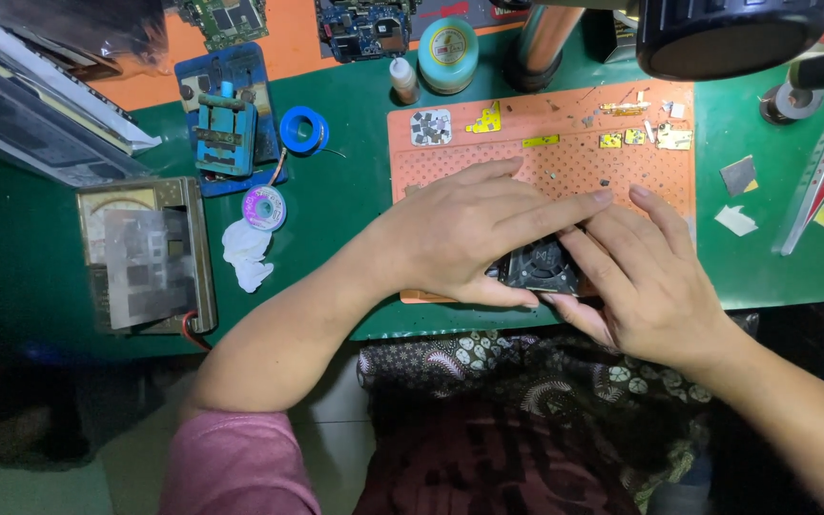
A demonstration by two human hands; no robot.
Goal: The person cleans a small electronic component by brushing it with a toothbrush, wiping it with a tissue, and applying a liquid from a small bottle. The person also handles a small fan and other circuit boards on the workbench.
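I see both hands, left hand (469, 229) and right hand (646, 277), pinching a small black fan (541, 267) at the near edge of the orange mat (565, 162); it looks light, rigid, blades fragile, so I would grip the frame edges only.

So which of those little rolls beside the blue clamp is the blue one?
The blue tape roll, standing right of the blue clamp; the other spool, lower down by the white tissue, is pinkish-white.
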